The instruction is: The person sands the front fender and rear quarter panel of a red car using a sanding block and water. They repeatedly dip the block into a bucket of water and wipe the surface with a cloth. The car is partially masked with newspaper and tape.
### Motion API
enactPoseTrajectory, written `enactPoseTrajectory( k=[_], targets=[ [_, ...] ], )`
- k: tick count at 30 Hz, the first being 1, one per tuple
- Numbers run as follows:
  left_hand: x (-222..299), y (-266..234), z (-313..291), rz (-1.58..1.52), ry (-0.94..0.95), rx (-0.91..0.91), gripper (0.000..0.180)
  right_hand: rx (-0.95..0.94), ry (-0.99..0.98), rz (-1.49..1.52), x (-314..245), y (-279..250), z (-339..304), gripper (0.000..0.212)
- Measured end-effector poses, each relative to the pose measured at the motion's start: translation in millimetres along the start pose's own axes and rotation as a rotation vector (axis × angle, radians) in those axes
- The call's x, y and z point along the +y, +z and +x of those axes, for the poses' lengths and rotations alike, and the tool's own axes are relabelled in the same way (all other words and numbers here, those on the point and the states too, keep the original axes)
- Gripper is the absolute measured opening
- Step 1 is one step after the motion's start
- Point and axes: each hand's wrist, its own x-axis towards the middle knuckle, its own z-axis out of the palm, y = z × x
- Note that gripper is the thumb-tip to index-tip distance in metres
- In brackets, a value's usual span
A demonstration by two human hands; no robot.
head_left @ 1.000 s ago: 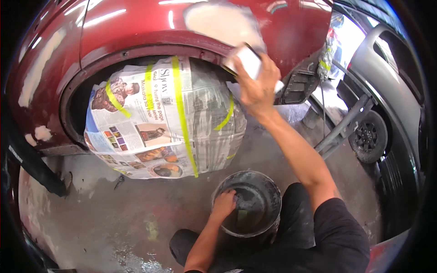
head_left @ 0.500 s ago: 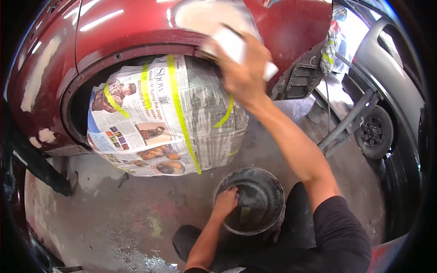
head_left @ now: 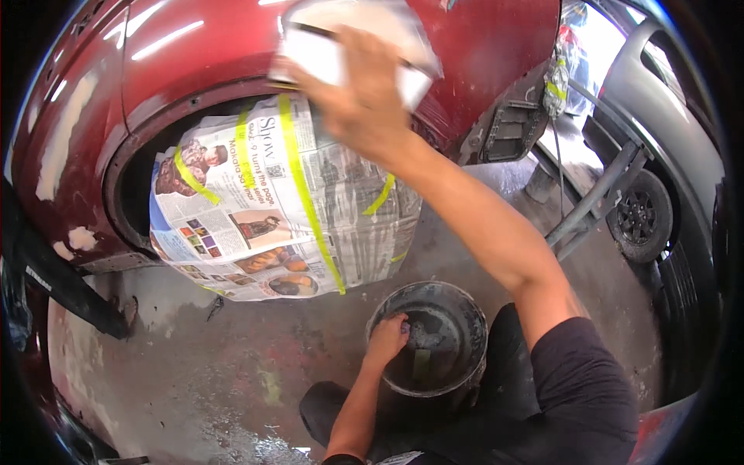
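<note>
My right hand (head_left: 360, 105), smeared by motion, grips a flat white sanding block (head_left: 310, 58) with dark edges. It presses it against a pale filler patch (head_left: 403, 15) on the red car panel (head_left: 480, 62), just above the wheel arch. Newspaper (head_left: 271, 209) fastened with yellow-green tape covers the wheel below. My left hand (head_left: 386, 341) is inside the left rim of a dark round bucket (head_left: 465, 322), fingers closed on something small and purplish that I cannot make out. Within the bucket lies a greenish rectangular piece (head_left: 421, 364), seemingly in water.
A metal stand (head_left: 601, 194) rises at the right, near a grey vehicle (head_left: 659, 101) with a black wheel (head_left: 639, 217). To the left, a black beam-like part (head_left: 77, 298) juts over the wet concrete floor (head_left: 232, 349). My knees flank the bucket.
My right hand has swept the sanding block leftward along the filler patch and wheel arch. The left hand stays at the bucket, hardly moved.
</note>
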Motion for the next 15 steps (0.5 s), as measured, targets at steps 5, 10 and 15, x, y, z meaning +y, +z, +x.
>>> enactPoseTrajectory(
  k=[5, 10, 15],
  targets=[
    [7.6, -7.6, -11.4, 0.056, -0.010, 0.024, 0.036, -0.065, -0.047, 0.058, 23.4, -21.7, -30.1, 0.058],
    [8.2, -8.5, -5.7, 0.072, 0.032, 0.000, 0.036, -0.079, 0.112, -0.036, 34.3, -55.0, -75.5, 0.038],
    [-9.3, -2.9, -4.6, 0.049, 0.055, 0.048, 0.038, 0.045, -0.066, 0.022, -15.1, 12.7, 30.7, 0.045]
  ],
)
